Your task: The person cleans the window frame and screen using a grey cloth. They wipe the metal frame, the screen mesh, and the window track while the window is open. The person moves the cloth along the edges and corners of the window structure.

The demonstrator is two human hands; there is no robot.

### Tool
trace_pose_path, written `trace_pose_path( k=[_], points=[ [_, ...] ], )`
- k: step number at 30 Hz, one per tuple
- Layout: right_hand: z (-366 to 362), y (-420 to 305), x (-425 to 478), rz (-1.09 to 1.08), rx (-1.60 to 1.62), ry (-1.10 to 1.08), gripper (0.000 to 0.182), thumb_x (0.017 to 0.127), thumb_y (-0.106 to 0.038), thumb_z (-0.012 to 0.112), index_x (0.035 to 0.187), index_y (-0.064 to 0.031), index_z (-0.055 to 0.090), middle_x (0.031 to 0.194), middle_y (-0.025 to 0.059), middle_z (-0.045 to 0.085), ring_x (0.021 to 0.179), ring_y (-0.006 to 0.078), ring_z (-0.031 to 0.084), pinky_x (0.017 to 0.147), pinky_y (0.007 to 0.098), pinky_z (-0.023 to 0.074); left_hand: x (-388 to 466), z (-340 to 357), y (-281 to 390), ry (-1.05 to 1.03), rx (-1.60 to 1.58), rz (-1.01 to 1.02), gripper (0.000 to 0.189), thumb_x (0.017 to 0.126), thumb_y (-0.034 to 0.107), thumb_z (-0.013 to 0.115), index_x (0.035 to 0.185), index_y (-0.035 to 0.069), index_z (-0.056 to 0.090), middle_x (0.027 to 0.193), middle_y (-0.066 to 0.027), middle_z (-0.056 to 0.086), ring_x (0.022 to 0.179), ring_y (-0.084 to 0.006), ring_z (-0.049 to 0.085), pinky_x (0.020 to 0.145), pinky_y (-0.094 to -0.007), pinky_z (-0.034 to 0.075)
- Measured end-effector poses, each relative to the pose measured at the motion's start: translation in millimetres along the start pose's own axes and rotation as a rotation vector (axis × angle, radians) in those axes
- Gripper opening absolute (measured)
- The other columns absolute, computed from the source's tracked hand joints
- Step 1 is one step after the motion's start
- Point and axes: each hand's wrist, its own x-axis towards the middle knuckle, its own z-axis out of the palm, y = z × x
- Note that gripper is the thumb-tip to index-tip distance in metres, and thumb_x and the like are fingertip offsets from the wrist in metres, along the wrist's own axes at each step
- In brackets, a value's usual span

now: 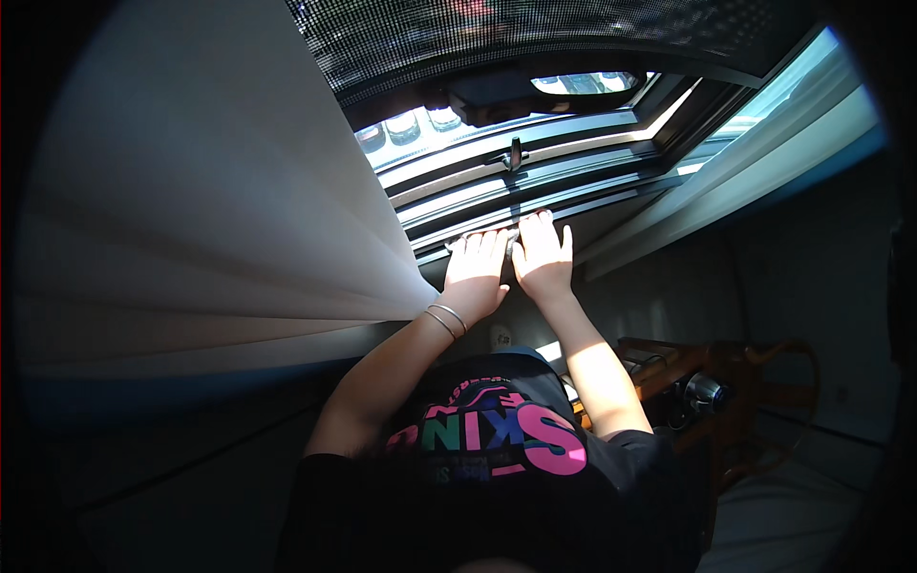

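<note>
My left hand (475,271) lies palm down at the near edge of the window sill frame (602,209), fingers stretched forward. Bits of a crumpled grey cloth (512,239) show around its fingertips; most of it is hidden beneath the hand. Two thin bangles circle that wrist. Close beside it on the right, my right hand (544,259) rests on the same dark metal edge. Its little finger is spread away from the others, and its palm faces down out of sight. A window handle (514,155) stands upright on the frame beyond both hands.
A pale curtain (236,179) hangs close on the left, another curtain (774,172) on the right. Overhead, a mesh screen panel (501,36) leans inward above a dark sash (494,97). Wooden furniture (659,372) with a metallic object (703,390) stands behind my right arm.
</note>
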Motion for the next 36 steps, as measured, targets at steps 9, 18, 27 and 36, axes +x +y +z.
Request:
trace_pose_path(
  k=[9, 18, 27, 36],
  points=[
    [-15, 95, 3, 0.001, -0.068, -0.027, 0.043, 0.087, -0.025, 0.064, 0.126, -0.0056, 0.064, 0.134, 0.0130, 0.060, 0.135, 0.0306, 0.049, 0.106, 0.0608, 0.0361, 73, 11, 62, -0.062, -0.010, -0.009, 0.088, 0.076, 0.036, 0.078, 0.145, -0.001, 0.038, 0.142, -0.0159, 0.046, 0.130, -0.0318, 0.043, 0.112, -0.0453, 0.032],
    [-31, 165, 12, 0.159, -0.119, -0.044, 0.039, 0.090, -0.023, 0.061, 0.126, -0.0067, 0.062, 0.136, 0.0096, 0.059, 0.135, 0.0257, 0.048, 0.110, 0.0611, 0.0345, 133, 17, 105, -0.081, -0.038, 0.091, 0.089, 0.075, 0.036, 0.080, 0.145, 0.001, 0.038, 0.145, -0.0162, 0.044, 0.132, -0.0315, 0.042, 0.113, -0.0450, 0.030],
    [-15, 153, 21, 0.175, -0.060, 0.066, 0.031, 0.085, -0.014, 0.065, 0.113, -0.0007, 0.068, 0.120, 0.0170, 0.065, 0.117, 0.0353, 0.058, 0.100, 0.0446, 0.0471, 136, 36, 97, 0.035, -0.204, 0.162, 0.081, 0.078, 0.031, 0.077, 0.144, -0.001, 0.043, 0.145, -0.0186, 0.045, 0.133, -0.0330, 0.042, 0.113, -0.0465, 0.032],
    [-13, 90, 21, 0.117, 0.414, 0.337, 0.020, 0.079, 0.002, 0.069, 0.098, -0.0026, 0.073, 0.101, 0.0142, 0.071, 0.096, 0.0331, 0.066, 0.089, 0.0418, 0.0526, 61, 15, 53, 0.121, -0.104, 0.069, 0.074, 0.085, 0.033, 0.070, 0.141, -0.006, 0.043, 0.140, -0.0235, 0.048, 0.130, -0.0396, 0.046, 0.110, -0.0466, 0.037]
  ],
)
